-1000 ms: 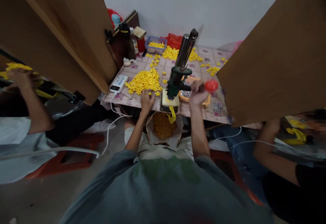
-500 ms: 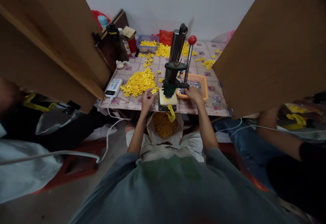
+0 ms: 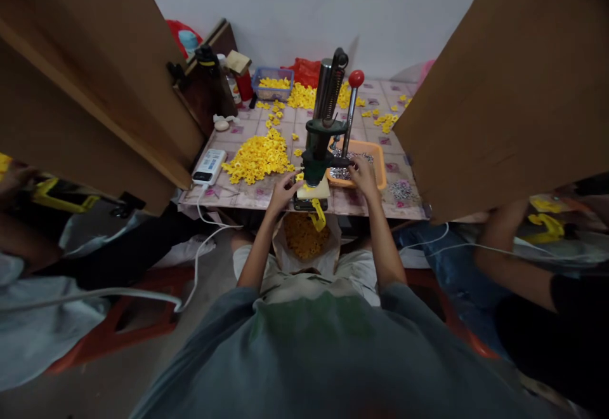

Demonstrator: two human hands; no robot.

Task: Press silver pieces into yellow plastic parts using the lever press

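At the table's front stands a dark green hand press (image 3: 316, 143) with a red-knobbed lever (image 3: 351, 111). My left hand (image 3: 282, 193) is closed at the left of its base, with a small yellow flower-shaped piece (image 3: 299, 178) at its fingertips. My right hand (image 3: 364, 176) is over the orange tray (image 3: 382, 164) of small metallic parts, fingertips pinched beside the press; what they hold is too small to tell. A pale block (image 3: 320, 189) lies under the press head, and a yellow clip-like part (image 3: 318, 216) hangs in front.
Left of the press lies a heap of yellow pieces (image 3: 257, 157), with a power bank (image 3: 209, 166) beyond it. A bag (image 3: 280, 244) of pieces is below the table edge. Brown boards (image 3: 504, 101) flank both sides. A blue basket (image 3: 273, 92) and bottles stand behind. Co-workers sit either side.
My left hand has moved right from beside the heap to the press base, carrying the yellow piece. My right hand has shifted slightly, staying by the tray. The view has tilted a little.
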